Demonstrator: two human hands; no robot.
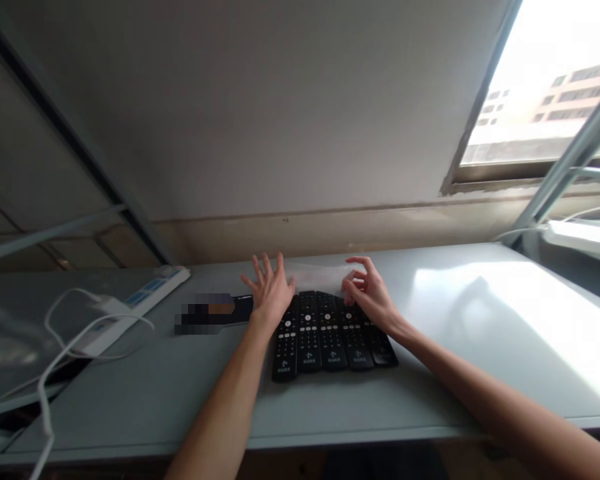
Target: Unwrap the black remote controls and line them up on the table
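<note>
Several black remote controls [330,337] lie side by side in a row on the grey table [455,347]. My left hand [270,290] rests over the top left end of the row, fingers spread and flat. At the top right end, my right hand [370,293] has its fingers curled and pinches the edge of a thin clear plastic sheet or bag [317,275] that lies just behind the remotes.
A dark flat device [215,312] lies left of the remotes. Further left is a white power strip [140,301] with a plugged charger and white cables [60,347]. A wall runs behind the table; a window [555,100] is at upper right.
</note>
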